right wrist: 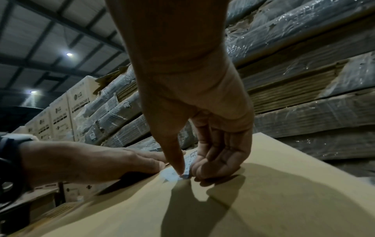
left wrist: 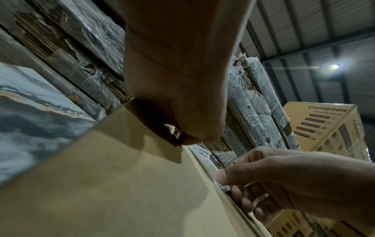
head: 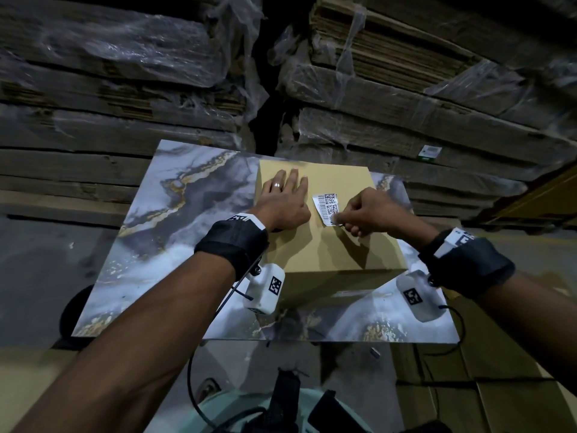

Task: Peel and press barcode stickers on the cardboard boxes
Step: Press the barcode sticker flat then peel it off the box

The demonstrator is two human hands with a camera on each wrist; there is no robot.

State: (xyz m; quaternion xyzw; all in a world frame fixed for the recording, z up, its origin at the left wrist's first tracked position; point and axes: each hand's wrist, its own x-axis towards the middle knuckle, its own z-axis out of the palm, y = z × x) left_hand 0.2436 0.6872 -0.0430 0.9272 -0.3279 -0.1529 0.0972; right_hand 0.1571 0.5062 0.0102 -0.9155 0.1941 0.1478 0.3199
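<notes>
Looking down from the head camera, I see my right hand [head: 368,212] nearest the action, fingers curled, thumb and forefinger pinching the near corner of the barcode sticker [head: 327,208]. That corner is lifted a little at my fingertips; beyond them the white label lies on top of the cardboard box [head: 337,248], its codes facing up. From the right wrist camera, the thumb [right wrist: 178,162] comes down on the sticker's edge while the other fingers [right wrist: 215,162] fold in behind it, knuckles just touching the cardboard.

Just to the left of the pinch, my left hand [head: 285,198] lies flat on the box, fingers straight and spread, pointing away from me, a ring [head: 277,185] on one of them. Its thumb side sits just beside the sticker; whether they touch, I cannot tell.

Past the fingertips, the box's far edge ends on a marble-patterned board [head: 175,214] that carries it. Further out, beyond both hands, rise stacks of flattened cardboard [head: 406,89] wrapped in clear film. Off to the right side, the left wrist camera picks up a printed Crompton carton [left wrist: 322,126].
</notes>
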